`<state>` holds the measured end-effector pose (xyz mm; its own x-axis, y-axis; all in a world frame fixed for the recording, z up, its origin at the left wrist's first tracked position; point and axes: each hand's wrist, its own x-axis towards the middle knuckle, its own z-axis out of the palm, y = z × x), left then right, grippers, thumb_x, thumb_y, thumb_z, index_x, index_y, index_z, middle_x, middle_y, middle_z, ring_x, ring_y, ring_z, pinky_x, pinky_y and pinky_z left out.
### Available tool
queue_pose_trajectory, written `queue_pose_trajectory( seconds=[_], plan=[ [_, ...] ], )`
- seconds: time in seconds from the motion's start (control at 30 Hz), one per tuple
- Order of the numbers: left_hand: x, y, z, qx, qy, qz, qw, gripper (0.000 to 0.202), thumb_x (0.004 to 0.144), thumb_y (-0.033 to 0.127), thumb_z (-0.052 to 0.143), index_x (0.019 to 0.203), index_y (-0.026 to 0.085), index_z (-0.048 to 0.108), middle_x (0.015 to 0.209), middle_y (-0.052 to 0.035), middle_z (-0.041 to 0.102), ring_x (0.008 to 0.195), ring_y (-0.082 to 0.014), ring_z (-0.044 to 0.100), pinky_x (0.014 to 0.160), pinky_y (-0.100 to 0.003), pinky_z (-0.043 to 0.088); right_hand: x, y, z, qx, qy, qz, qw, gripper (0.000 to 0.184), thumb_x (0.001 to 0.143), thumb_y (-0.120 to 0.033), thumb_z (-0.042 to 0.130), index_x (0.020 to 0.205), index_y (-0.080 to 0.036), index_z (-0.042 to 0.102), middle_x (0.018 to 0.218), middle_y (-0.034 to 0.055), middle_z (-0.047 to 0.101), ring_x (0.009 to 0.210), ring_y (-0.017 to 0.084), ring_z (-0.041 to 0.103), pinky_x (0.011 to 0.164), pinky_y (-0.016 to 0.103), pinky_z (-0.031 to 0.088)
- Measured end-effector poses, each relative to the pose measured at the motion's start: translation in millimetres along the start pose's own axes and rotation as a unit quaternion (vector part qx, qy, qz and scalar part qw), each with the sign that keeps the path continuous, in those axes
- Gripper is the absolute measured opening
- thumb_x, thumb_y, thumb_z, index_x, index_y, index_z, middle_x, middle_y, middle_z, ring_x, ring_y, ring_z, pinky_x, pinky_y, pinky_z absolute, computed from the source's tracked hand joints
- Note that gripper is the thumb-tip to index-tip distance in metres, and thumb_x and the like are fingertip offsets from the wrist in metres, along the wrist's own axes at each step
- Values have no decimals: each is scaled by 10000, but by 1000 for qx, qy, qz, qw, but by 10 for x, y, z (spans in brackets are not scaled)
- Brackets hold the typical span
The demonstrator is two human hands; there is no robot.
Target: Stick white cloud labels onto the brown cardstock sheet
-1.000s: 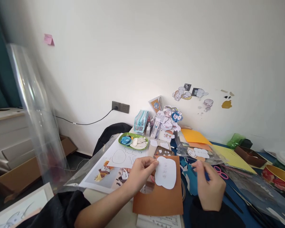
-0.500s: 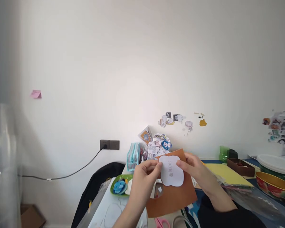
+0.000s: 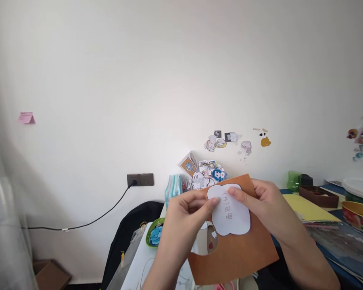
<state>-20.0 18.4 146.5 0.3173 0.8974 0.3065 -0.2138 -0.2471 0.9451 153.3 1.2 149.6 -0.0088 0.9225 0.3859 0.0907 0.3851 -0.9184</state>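
Your right hand [image 3: 266, 203], apart a second ago, now joins your left hand [image 3: 186, 215], both pinching white cutout [image 3: 231, 221] and brown sheet [image 3: 242, 257]; table [image 3: 335, 213] lower right, pale wall [image 3: 109, 80] above.

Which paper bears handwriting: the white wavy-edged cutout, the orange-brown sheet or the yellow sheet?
The white wavy-edged paper cutout: its face shows written characters; the orange-brown sheet behind it and the yellow sheet at right show none.
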Motion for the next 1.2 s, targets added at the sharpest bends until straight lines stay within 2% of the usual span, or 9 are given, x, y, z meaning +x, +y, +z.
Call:
queue_pose_trajectory(
  seconds=[0.17, 0.33, 0.5, 0.73, 0.9, 0.97, 1.07, 1.13, 1.2],
  plan=[
    [5, -12, 25, 2, -24, 5, 1000, 187, 764, 329, 723, 754, 142, 736, 657, -44, 719, 622, -130, 646, 580, -196, 515, -52, -70, -1, -40, 39, 4, 998, 355, 773, -472, 679, 942, -166, 740, 710, 37, 710, 632, 153, 618, 527, 217, 483],
    [-52, -20, 46, 15, -16, 11, 1000, 238, 761, 369, 713, 705, 137, 717, 659, -50, 714, 627, -144, 639, 590, -218, 508, -66, -78, -36, -56, 33, -5, 998, 398, 744, -517, 680, 903, -156, 733, 710, 50, 700, 623, 184, 620, 519, 260, 493],
    [-66, -8, 23, -2, -51, 1, 999, 291, 772, 411, 686, 678, 136, 707, 610, -51, 684, 573, -144, 616, 563, -228, 468, -61, -62, -51, -36, 3, -12, 999, 380, 726, -546, 686, 802, -173, 706, 711, 48, 677, 625, 187, 600, 520, 274, 484],
    [-75, 23, 7, -64, -75, 0, 995, 292, 787, 341, 688, 584, 131, 670, 552, -10, 605, 528, -73, 524, 535, -170, 414, -56, -14, -48, -90, 39, -67, 993, 459, 776, -604, 595, 615, -175, 568, 609, 19, 559, 551, 134, 469, 478, 256, 374],
    [-81, 4, 18, 0, -14, 1, 1000, 213, 685, 341, 782, 718, 144, 709, 591, -11, 653, 502, -86, 547, 489, -180, 440, -61, 14, -43, -193, 57, -107, 974, 455, 792, -585, 586, 579, -182, 572, 545, 4, 509, 511, 128, 431, 451, 258, 317],
    [-83, 14, 13, 29, 12, -6, 999, 243, 658, 355, 799, 743, 143, 713, 592, -18, 664, 484, -94, 551, 452, -181, 432, -58, 15, -68, -197, 17, -106, 974, 385, 770, -545, 635, 644, -182, 624, 584, 3, 540, 543, 137, 470, 471, 253, 344],
    [-86, 53, -13, 54, 64, 8, 996, 260, 655, 381, 795, 704, 141, 705, 564, -17, 656, 478, -93, 544, 439, -174, 420, -46, 4, -124, -171, -90, -57, 980, 261, 702, -421, 738, 841, -204, 700, 781, 20, 656, 705, 190, 583, 571, 261, 433],
    [-87, 81, -31, 74, 97, 22, 992, 266, 656, 390, 789, 704, 143, 704, 566, -20, 656, 496, -99, 547, 454, -177, 425, -36, 1, -149, -180, -110, -23, 977, 250, 680, -367, 751, 868, -206, 713, 821, 30, 677, 745, 212, 599, 601, 272, 440],
    [-89, 100, -40, 95, 111, 28, 989, 269, 666, 396, 777, 707, 143, 695, 583, -28, 661, 519, -112, 558, 469, -186, 431, -27, 4, -152, -191, -100, 0, 977, 217, 704, -371, 718, 831, -196, 711, 785, 31, 668, 717, 205, 586, 581, 269, 412]
  ],
)
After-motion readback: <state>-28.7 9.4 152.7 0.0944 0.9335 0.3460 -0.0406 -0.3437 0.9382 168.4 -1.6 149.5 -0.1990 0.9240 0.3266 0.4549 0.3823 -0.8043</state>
